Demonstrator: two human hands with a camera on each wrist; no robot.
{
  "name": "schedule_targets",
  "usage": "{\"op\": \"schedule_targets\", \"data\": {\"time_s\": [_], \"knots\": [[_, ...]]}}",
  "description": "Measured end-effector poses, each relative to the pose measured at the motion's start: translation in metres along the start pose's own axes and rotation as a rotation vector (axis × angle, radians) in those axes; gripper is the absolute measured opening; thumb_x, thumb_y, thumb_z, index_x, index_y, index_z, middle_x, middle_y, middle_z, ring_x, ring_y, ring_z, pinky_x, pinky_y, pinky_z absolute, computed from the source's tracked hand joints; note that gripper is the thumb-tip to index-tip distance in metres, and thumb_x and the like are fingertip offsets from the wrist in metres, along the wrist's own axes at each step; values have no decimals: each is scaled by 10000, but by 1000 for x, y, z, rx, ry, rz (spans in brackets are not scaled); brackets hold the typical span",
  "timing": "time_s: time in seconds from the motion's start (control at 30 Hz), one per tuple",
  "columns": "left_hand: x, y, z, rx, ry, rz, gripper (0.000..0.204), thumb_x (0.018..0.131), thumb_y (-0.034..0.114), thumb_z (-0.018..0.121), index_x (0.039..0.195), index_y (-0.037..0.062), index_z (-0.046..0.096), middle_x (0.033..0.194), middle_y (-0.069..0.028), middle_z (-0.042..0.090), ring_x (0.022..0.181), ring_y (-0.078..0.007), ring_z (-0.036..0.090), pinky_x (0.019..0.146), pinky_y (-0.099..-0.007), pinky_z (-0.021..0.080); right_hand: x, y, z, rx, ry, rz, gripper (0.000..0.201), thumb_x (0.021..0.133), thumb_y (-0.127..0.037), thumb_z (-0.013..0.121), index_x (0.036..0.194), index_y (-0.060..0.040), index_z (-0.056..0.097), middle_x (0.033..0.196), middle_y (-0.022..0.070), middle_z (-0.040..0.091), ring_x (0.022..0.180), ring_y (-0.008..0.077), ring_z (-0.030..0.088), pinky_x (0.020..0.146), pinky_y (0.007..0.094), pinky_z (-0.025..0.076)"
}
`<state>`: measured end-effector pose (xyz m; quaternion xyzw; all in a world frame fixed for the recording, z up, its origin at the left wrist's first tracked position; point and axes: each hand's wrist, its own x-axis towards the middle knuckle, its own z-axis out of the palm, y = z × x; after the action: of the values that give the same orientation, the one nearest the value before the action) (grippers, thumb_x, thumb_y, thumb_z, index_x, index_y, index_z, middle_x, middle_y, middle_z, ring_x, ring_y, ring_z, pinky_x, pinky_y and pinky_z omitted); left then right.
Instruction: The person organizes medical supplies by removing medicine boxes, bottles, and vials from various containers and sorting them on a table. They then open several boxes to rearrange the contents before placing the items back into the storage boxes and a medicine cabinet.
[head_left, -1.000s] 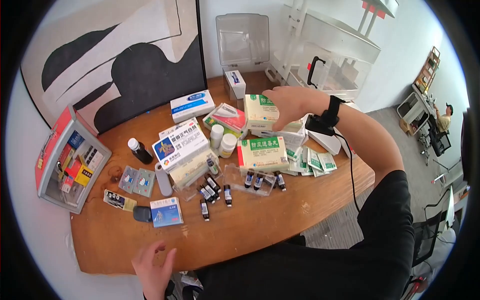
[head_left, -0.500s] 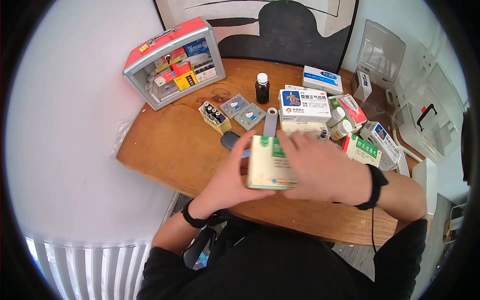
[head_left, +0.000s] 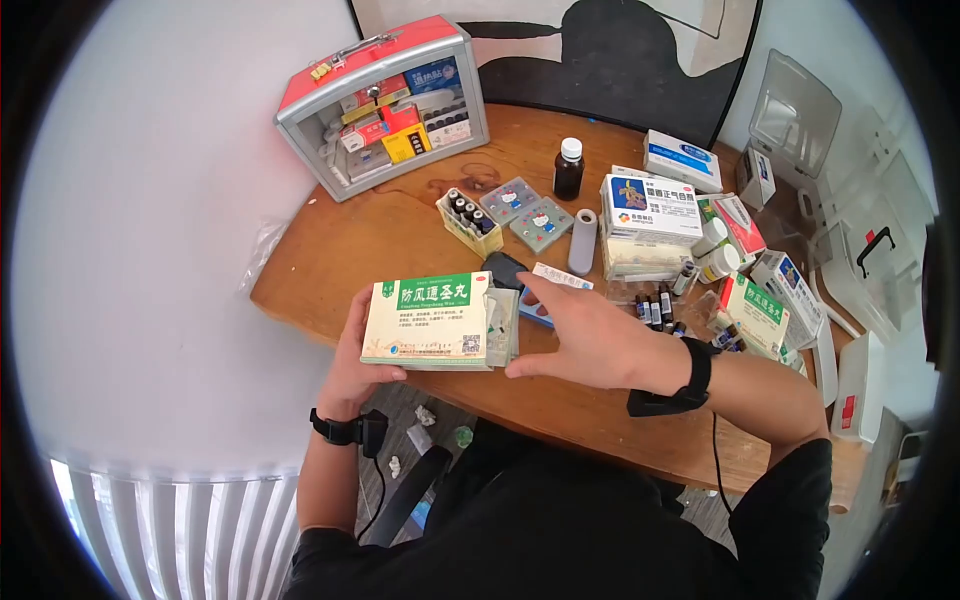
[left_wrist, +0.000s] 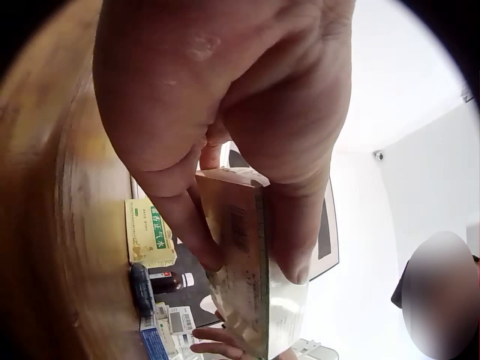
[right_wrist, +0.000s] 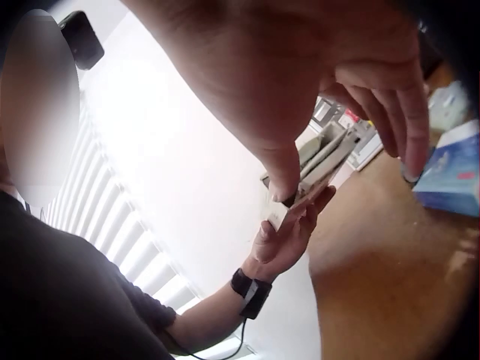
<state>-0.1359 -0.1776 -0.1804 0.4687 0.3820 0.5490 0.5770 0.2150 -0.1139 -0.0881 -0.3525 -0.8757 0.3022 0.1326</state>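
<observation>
Person, 2 bare hands: left hand (head_left: 355, 355), right hand (head_left: 600, 345). Top (head_left: 590, 525): plain black, matte. Left sleeve (head_left: 325, 562) and right sleeve (head_left: 785, 515) both black, short, loose at the hem; forearms uncovered.

Wrists: 1 black band on each. Left wristband (head_left: 335, 428) carries 1 small, boxy black camera unit (head_left: 374, 434); 1 thin black cable (head_left: 381, 495) runs from it. Right wristband (head_left: 697, 372) also black, fairly broad, with 1 dark unit (head_left: 655, 403) at its lower edge. 1 thin black wire (head_left: 716, 465) on this side too.

Head: 1 black, block-shaped device (right_wrist: 81, 39), corners rounded, visible in right wrist view. Finer markings too small to read.
</observation>
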Motion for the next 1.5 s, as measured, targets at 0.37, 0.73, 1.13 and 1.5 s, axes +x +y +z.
{"op": "schedule_targets", "data": {"time_s": [0.37, 0.73, 1.13, 1.5], "knots": [[28, 41, -29, 401, 23, 112, 1271, 594, 92, 1064, 1618, 39, 313, 1582, -147, 510, 1477, -273, 513, 1229, -432, 445, 18, 14, 21, 282, -57, 186, 912, 922, -455, 840, 1508, 134, 463, 1253, 322, 725, 1164, 406, 734, 1008, 437, 586], [56, 100, 9, 935, -6, 10, 1208, 650, 162, 1061, 1613, 35, 343, 1441, -169, 647, 1282, -272, 701, 1098, -410, 567, 0, 18, 21, 101, -141, 68, 431, 977, -313, 811, 1198, 48, 728, 1024, 213, 804, 1008, 361, 787, 874, 419, 621], [44, 62, -90, 709, -40, 17, 1248, 661, 22, 1024, 1655, 43, 270, 1502, -129, 612, 1376, -237, 625, 1171, -411, 504, -24, 27, 10, 47, -131, 68, 369, 987, -285, 773, 1145, 47, 747, 1016, 246, 779, 995, 424, 749, 884, 481, 598], [75, 22, -68, 1406, -96, 214, 1079, 599, 96, 962, 1573, 34, 500, 1594, -189, 541, 1477, -404, 503, 1252, -467, 403, -120, 39, -52, -125, -11, 197, 301, 972, -215, 779, 1180, -4, 730, 1032, 196, 769, 929, 393, 755, 811, 459, 600]]}}
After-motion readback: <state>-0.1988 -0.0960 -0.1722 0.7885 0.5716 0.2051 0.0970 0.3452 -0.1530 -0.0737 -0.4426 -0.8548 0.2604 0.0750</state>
